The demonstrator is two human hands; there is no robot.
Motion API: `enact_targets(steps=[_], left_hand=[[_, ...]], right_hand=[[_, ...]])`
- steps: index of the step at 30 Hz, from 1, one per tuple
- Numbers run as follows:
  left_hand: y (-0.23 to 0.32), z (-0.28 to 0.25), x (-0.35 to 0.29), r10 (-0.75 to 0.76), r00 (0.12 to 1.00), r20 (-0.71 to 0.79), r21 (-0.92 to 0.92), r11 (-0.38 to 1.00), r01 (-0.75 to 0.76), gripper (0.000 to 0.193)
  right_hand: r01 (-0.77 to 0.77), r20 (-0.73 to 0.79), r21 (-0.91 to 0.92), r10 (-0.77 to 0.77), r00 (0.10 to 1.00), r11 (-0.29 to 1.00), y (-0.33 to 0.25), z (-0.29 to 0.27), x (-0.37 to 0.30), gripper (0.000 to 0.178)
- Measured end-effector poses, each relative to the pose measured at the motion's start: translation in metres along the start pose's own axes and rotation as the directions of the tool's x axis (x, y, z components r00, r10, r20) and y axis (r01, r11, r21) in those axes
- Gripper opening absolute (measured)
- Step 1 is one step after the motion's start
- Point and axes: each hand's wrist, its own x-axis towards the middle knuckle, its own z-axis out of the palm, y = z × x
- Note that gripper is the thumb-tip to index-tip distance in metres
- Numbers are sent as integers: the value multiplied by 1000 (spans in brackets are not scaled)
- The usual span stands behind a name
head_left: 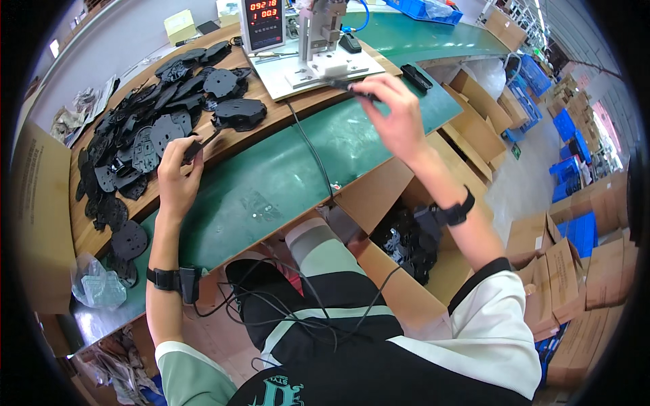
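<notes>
I am looking down past my lap, where thin black cables trail over my clothes, to a long counter (284, 179) with a green mat along its near edge and a bare wooden strip behind it. Below the near edge, to my right, an open cardboard box (406, 247) holds a heap of black plastic pieces.

My left hand (177, 177) rests near the counter's left end, where the green mat meets the wood. Its fingers are curled closed around a small flat black plastic part (198, 147), which pokes out above my knuckles. Just beyond it, a wide pile of black plastic parts (145, 132) covers the left half of the wooden strip, reaching to the far edge.

My right hand (396, 115) is raised over the far right part of the counter. Its fingers pinch a slim dark part (349, 85), holding its tip against the white base of a small bench press (318, 51) at the far edge. A digital counter box with red digits (263, 24) stands just left of the press.

To do this well, I judge that I should keep the pinch firm but light, seat the slim piece squarely on the press base, and keep my fingertips out from under the press head.
</notes>
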Motion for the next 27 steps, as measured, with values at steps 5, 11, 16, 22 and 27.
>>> enact_targets(steps=[5, 11, 16, 22, 27], left_hand=[[2, 1, 2, -5, 1000, -15, -10, 1000, 5, 27], [-2, 2, 0, -9, 999, 36, -13, 1000, 9, 29], [1, 1, -1, -7, 999, 48, -47, 999, 10, 28], [2, 3, -1, -16, 999, 43, -47, 999, 18, 27], [0, 3, 0, 12, 998, 54, -25, 1000, -11, 27]], right_hand=[[58, 46, -147, -52, 998, 987, 57, 25, 33, 23], [101, 83, -184, -86, 993, 978, 89, 67, 45, 28], [-33, 164, -172, 61, 985, 985, 93, 74, 42, 31], [66, 198, -226, -21, 980, 972, 95, 69, 46, 36], [30, 315, -163, 23, 949, 986, 102, 61, 52, 38]])
